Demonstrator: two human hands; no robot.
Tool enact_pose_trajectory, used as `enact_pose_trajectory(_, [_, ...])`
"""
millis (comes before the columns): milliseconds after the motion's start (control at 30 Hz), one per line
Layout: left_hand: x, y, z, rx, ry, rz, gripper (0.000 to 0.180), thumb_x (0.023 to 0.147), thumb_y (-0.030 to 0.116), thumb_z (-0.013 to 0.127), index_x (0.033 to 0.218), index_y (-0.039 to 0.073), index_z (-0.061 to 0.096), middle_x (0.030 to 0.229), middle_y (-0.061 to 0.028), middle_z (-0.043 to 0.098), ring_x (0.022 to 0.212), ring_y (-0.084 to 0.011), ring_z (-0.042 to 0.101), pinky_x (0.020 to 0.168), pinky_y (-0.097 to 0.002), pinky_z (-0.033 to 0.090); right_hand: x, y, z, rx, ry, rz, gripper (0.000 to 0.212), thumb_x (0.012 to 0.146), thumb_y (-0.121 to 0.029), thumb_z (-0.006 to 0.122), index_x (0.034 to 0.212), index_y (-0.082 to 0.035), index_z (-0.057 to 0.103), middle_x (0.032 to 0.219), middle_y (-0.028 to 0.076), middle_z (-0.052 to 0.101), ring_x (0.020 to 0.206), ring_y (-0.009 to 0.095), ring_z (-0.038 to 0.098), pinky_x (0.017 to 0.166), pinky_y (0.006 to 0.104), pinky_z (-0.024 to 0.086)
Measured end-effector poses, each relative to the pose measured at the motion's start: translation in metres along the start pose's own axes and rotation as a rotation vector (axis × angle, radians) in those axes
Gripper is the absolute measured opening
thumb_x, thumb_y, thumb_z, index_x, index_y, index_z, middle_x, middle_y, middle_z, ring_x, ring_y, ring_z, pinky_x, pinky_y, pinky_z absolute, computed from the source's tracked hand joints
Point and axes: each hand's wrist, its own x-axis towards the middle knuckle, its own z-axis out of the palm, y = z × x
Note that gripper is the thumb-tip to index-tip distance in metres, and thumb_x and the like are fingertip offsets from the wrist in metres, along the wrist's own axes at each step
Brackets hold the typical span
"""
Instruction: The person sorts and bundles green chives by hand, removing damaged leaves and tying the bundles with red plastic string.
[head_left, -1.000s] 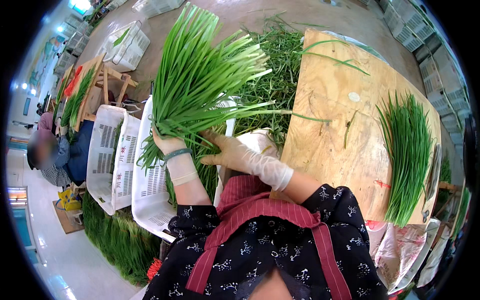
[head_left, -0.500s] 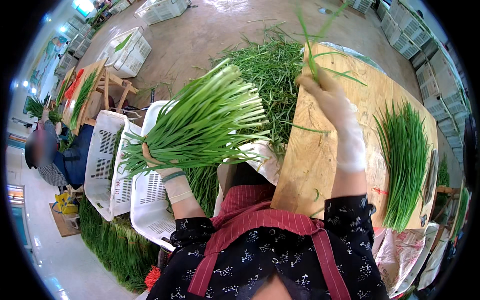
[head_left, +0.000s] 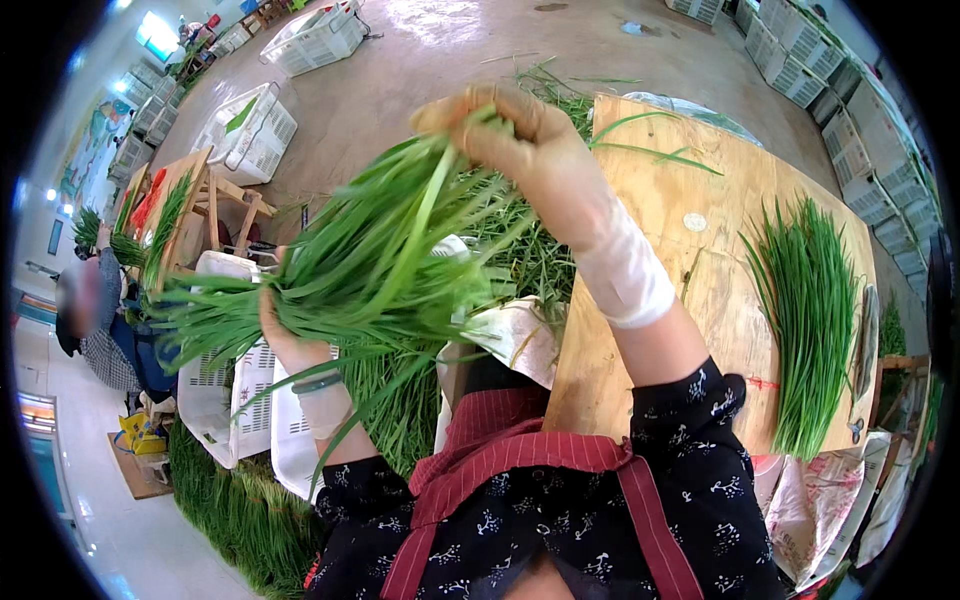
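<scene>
A thick bunch of garlic chives [head_left: 365, 240] hangs over the white crates, its leaves fanned out to the left. My left hand [head_left: 292, 338], with a band at the wrist, grips it round the leafy part. At the far end of the bunch my right hand [head_left: 525, 140], in a thin pale glove, is closed on the stalk ends. Its fingertips are partly blurred. A few long leaves droop past my left wrist. On the right of the wooden board [head_left: 640, 300] lies a neat sheaf of chives [head_left: 805, 325], a red tie beside it.
Loose green trimmings [head_left: 545, 250] are heaped on the floor beyond the board. White crates [head_left: 250, 415] stand by my left arm, with more chives [head_left: 240, 510] below. A person [head_left: 110, 320] works with chives at a slanted table on the left. Stacked crates [head_left: 850, 150] line the right.
My right hand has swung left from above the board, where it held a few loose strands, onto the stalk ends. The bunch has tilted, its leaves swinging left.
</scene>
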Motion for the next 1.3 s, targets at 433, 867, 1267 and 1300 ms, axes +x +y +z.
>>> enact_pose_trajectory(433, [0.056,-0.016,-0.042,-0.537,-0.327,0.110,0.019,0.085,0.020,0.047,0.096,0.008,0.056,0.102,-0.0040,0.053,0.097,-0.0172,0.052,0.087,-0.0341,0.042,-0.200,0.052,-0.097,-1.743,0.363,0.503,0.064,0.074,-0.037,0.064,0.125,-0.004,0.042,0.136,0.020,0.031,0.127,0.035,0.026,0.102,0.0468,0.021])
enact_pose_trajectory(867, [-0.032,-0.042,-0.063,0.003,-0.003,-0.074,0.020,0.085,0.021,0.047,0.098,0.009,0.056,0.098,-0.0060,0.056,0.093,-0.0186,0.053,0.084,-0.0348,0.043,-0.050,0.139,-0.086,0.024,0.219,0.292,0.054,0.082,-0.042,0.057,0.118,-0.002,0.052,0.114,0.010,0.057,0.101,0.021,0.056,0.088,0.0309,0.042])
enact_pose_trajectory(1267, [-0.099,-0.052,-0.088,0.295,0.129,-0.206,0.023,0.086,0.023,0.045,0.099,0.008,0.056,0.100,-0.0073,0.056,0.093,-0.0203,0.054,0.084,-0.0363,0.043,-0.054,0.110,-0.021,0.057,-0.195,0.696,0.039,0.083,-0.032,0.060,0.104,0.001,0.061,0.093,0.010,0.064,0.081,0.013,0.059,0.079,0.0261,0.045])
enact_pose_trajectory(1300, [-0.101,-0.054,-0.089,0.298,0.128,-0.214,0.023,0.086,0.023,0.045,0.099,0.008,0.056,0.100,-0.0074,0.056,0.093,-0.0205,0.054,0.084,-0.0364,0.043,-0.058,0.112,-0.017,0.059,-0.141,0.671,0.036,0.082,-0.028,0.061,0.102,0.001,0.061,0.092,0.009,0.064,0.081,0.012,0.059,0.078,0.0258,0.045])
